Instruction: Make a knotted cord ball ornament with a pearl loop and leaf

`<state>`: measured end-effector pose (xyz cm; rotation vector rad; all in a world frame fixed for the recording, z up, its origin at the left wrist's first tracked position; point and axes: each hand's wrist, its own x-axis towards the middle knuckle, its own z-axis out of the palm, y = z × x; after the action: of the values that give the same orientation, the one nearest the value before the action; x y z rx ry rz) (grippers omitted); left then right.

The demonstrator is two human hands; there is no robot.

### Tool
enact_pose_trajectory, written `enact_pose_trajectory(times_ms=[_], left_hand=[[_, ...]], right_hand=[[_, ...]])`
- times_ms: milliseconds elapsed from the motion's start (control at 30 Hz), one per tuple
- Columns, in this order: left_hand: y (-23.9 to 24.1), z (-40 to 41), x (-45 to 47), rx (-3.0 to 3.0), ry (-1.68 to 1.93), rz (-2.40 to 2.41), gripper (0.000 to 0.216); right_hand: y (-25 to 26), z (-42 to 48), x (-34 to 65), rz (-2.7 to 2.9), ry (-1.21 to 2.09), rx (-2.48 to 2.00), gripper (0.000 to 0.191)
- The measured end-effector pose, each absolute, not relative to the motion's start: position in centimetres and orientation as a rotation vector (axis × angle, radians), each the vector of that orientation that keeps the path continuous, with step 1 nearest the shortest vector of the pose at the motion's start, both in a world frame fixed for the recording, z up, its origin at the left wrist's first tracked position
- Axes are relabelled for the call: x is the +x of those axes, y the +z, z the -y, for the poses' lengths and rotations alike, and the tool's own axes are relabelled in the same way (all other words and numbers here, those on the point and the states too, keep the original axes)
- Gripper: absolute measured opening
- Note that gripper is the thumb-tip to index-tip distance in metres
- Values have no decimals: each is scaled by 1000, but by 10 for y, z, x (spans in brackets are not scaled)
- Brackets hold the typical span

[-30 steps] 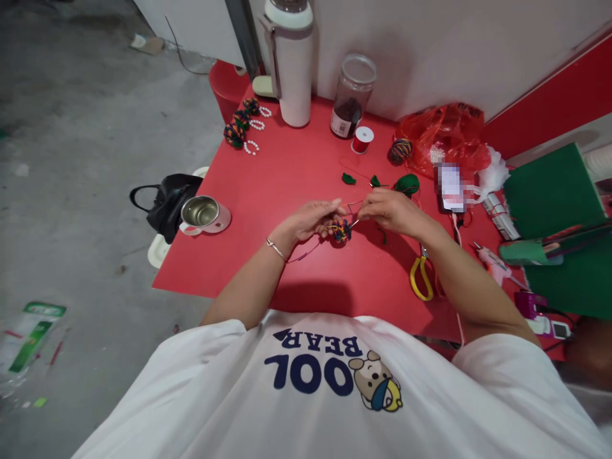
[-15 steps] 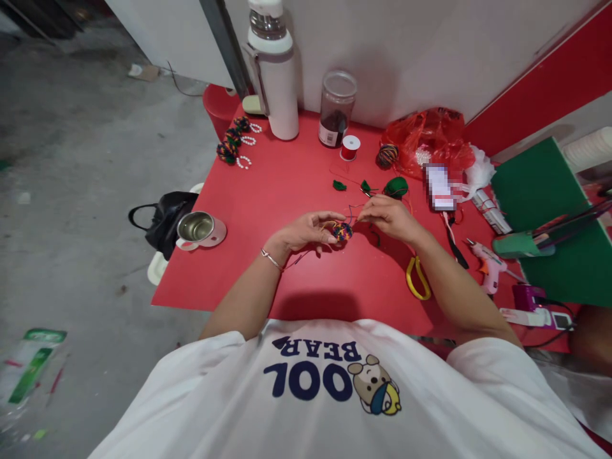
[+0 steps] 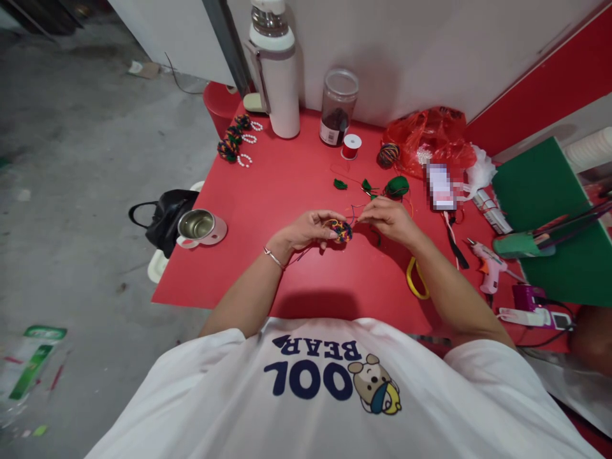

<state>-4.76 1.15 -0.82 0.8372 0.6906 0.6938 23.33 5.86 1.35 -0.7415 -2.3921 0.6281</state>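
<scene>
Small round multicoloured yarn piece (image 3: 342, 232) sits at the left hand's (image 3: 310, 231) 3 o'clock, pinched there above the red table (image 3: 268, 197). Right hand (image 3: 385, 218), just off at the piece's 2 o'clock, pinches apparently a thin tool (image 3: 355, 224), barely resolvable. Left nearer; no clear long axis.

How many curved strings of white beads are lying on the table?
3. They line the red table's far left edge: the back string, the middle string and the front string. The red plastic bag could hide more.
</scene>
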Motion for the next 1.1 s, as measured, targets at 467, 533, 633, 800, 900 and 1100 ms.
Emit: enact_pose_trajectory(times_ms=[467, 533, 633, 800, 900, 1100], left_hand=[[-9, -12, -49, 871, 623, -661, 63], [-11, -12, -49, 878, 616, -650, 64], [-13, -12, -49, 878, 612, -643, 62], [-14, -13, -49, 875, 624, -645, 58], [-14, -14, -50, 887, 627, -655, 57], [-14, -13, -50, 872, 681, -643, 53]], right_hand=[[11, -62, 231, 2379, 839, -679, 22], [7, -61, 230, 2344, 895, -658, 20], [5, -58, 227, 2297, 987, -669, 19], [2, -52, 222, 2238, 1074, -724, 17], [0, -48, 219, 2208, 1087, -742, 14], [1, -36, 207, 2161, 862, -778, 9]])
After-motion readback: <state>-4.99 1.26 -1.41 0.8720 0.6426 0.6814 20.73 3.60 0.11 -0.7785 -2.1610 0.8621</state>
